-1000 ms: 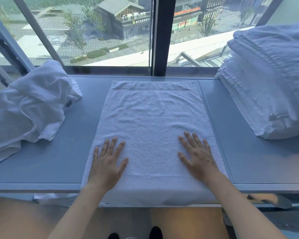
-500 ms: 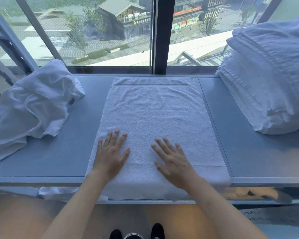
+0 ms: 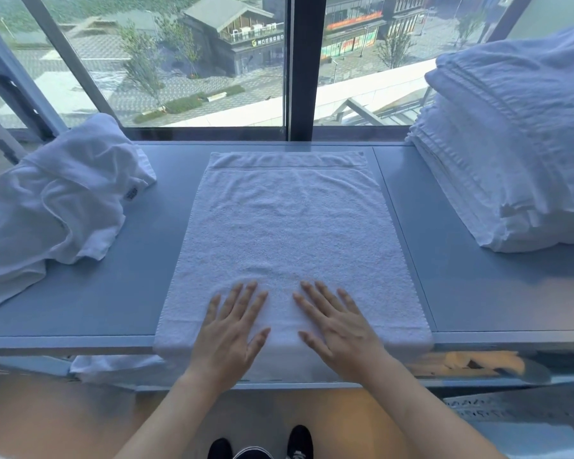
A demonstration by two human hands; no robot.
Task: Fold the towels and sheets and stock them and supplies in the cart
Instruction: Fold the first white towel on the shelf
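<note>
A white terry towel [image 3: 289,226] lies spread flat on the grey ledge [image 3: 478,293], its near end hanging over the front edge. My left hand [image 3: 229,332] presses flat on the towel's near part, fingers straight and spread. My right hand [image 3: 338,326] lies flat beside it, fingers also straight; the two hands sit close together near the towel's middle line. A crumpled heap of white towels [image 3: 57,207] sits at the left. A tall stack of folded white towels [image 3: 511,144] stands at the right.
A large window with a dark mullion [image 3: 304,67] runs right behind the ledge. Below the ledge's front edge white cloth [image 3: 113,367] hangs at the left and a lower shelf with tan items [image 3: 471,361] shows at the right. My shoes [image 3: 262,445] stand on the floor.
Both hands slid inward across the towel toward its middle, the right hand moving furthest to the left. The towel has stayed spread in place.
</note>
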